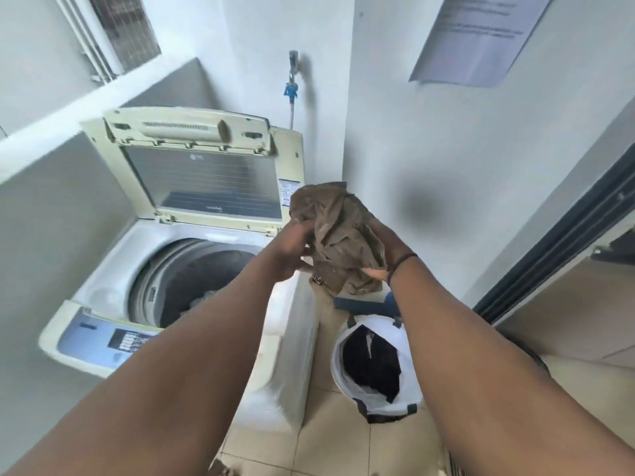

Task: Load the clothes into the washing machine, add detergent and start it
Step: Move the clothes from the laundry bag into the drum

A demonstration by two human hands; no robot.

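Both hands, left hand (292,247) and right hand (385,249), grip a crumpled brown shirt (338,235) above the right edge of the open washing machine (192,269).

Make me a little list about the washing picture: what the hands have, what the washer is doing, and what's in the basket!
left hand: grips the brown garment from its left side
right hand: holds the same garment from the right
garment place: bunched up in the air, beside the washer's right edge, above the floor
washing machine: top loader, lid raised
drum: open, some laundry seen low inside
laundry basket: white, on the floor to the right, dark clothes inside
control panel: front edge, buttons too blurred to read
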